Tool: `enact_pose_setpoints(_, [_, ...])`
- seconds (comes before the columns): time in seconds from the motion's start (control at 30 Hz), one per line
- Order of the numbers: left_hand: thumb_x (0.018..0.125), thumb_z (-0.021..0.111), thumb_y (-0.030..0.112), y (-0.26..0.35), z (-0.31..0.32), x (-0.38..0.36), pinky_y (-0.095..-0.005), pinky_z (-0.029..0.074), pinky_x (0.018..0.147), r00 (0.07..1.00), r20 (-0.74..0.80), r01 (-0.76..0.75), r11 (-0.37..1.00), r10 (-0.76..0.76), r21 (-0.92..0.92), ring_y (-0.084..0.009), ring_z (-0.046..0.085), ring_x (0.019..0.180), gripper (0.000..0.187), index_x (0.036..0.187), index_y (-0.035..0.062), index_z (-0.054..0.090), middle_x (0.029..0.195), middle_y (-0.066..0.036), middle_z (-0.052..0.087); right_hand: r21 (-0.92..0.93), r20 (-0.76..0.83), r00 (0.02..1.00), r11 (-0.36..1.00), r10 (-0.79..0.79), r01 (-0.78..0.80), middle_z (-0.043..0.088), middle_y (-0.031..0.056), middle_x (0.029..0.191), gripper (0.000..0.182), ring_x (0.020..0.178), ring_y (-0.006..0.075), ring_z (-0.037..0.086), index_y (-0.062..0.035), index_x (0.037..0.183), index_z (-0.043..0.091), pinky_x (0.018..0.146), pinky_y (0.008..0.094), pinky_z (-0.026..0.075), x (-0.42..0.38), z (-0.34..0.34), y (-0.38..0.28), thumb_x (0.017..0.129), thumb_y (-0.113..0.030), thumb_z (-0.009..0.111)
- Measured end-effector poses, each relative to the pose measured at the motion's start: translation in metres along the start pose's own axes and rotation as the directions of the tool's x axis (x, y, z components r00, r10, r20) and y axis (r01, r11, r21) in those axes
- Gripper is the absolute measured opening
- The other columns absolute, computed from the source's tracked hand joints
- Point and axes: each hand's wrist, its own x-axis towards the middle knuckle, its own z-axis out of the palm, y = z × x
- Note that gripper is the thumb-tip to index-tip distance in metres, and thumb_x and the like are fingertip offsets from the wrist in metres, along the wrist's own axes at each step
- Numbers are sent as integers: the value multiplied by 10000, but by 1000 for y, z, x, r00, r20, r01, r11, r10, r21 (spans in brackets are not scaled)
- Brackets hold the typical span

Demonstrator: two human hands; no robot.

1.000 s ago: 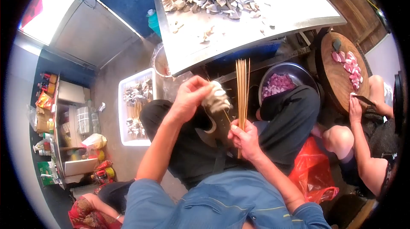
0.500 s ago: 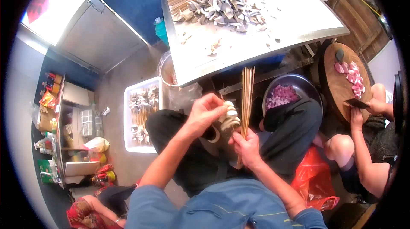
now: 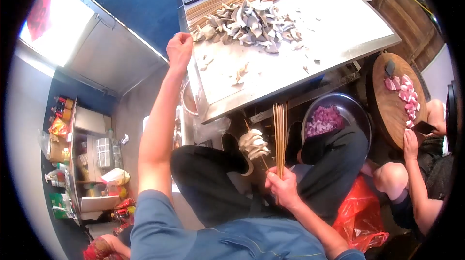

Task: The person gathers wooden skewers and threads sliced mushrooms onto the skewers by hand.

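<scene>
My left hand (image 3: 179,50) is at the left edge of the table, fingers curled together beside the near-left end of a pile of grey-white mushroom pieces (image 3: 252,22). What its fingertips hold, if anything, is hidden. Over my lap, my right hand (image 3: 284,185) is closed around an upright bundle of bamboo skewers (image 3: 280,136). The same hand also grips one separate skewer, tilted left, with mushroom pieces (image 3: 253,144) threaded in a stack below its tip.
Loose skewers (image 3: 213,8) lie behind the pile on the metal-edged table (image 3: 339,27). A steel bowl (image 3: 359,110) holds chopped pink-purple pieces. To the right, another person's hand (image 3: 410,144) is by a knife at a round chopping board (image 3: 387,100). A white tray (image 3: 146,123) is partly behind my left arm.
My left hand has left the threaded skewer and moved up and left to the table edge. My right hand keeps the bundle and the threaded skewer. The view has shifted slightly.
</scene>
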Motion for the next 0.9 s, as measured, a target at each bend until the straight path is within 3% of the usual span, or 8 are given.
enact_pose_setpoints(0.03, [833,594,199,-9,6,14,-320,502,739,997,-12,-67,982,70,177,-218,663,803,250,997,20,651,915,-135,684,6,-5,1000,1000,-1,1,582,67,665,126,447,54,402,-26,971,538,403,185,303,2,-2,0,905,-120,589])
enact_pose_setpoints(0.17, [809,560,207,-43,31,56,-352,498,805,989,17,-148,949,149,279,-275,660,897,303,1049,49,655,915,-151,690,-39,-46,999,999,12,-14,595,20,666,140,464,32,422,-34,950,585,414,183,314,5,-8,0,898,-164,596])
enact_pose_setpoints(0.33, [740,596,170,-35,41,66,-329,502,791,980,197,-49,979,10,196,-245,666,861,377,1096,57,652,901,-126,698,-60,-51,995,995,81,-84,595,12,667,140,477,31,429,-35,952,588,427,183,322,4,-9,1,895,-163,595])
enact_pose_setpoints(0.53, [719,581,118,-6,33,46,-283,484,687,980,182,-98,989,77,112,-190,635,715,287,968,26,690,798,-99,682,-47,2,998,997,64,-64,598,5,669,140,493,33,435,-40,946,594,448,181,327,1,-7,2,887,-167,594])
enact_pose_setpoints(0.6, [724,569,97,0,27,36,-280,467,660,956,283,-101,993,78,67,-176,600,689,243,917,21,697,769,-87,649,-103,-17,999,994,44,-46,596,4,666,141,488,33,431,-40,942,592,443,183,326,-1,-6,1,885,-169,593])
enact_pose_setpoints(0.67, [731,560,78,4,25,27,-276,455,647,939,305,-175,984,159,26,-159,572,691,229,911,16,687,766,-80,612,-107,-7,999,994,34,-35,595,5,663,144,487,33,431,-39,942,590,440,184,325,0,-8,2,885,-171,594])
enact_pose_setpoints(0.73, [759,546,24,12,23,16,-211,417,582,913,280,-318,947,296,35,-62,520,636,233,951,8,678,663,26,545,-109,3,1000,994,26,-26,595,7,661,147,485,33,430,-39,942,588,438,184,324,-3,-7,4,885,-174,595])
enact_pose_setpoints(0.9, [811,591,96,35,7,-15,-258,448,587,937,266,-241,970,224,31,-106,559,642,115,881,21,642,709,-47,602,-39,6,1000,999,18,-17,589,13,666,157,476,31,422,-39,958,579,424,187,315,-7,-4,3,886,-177,593])
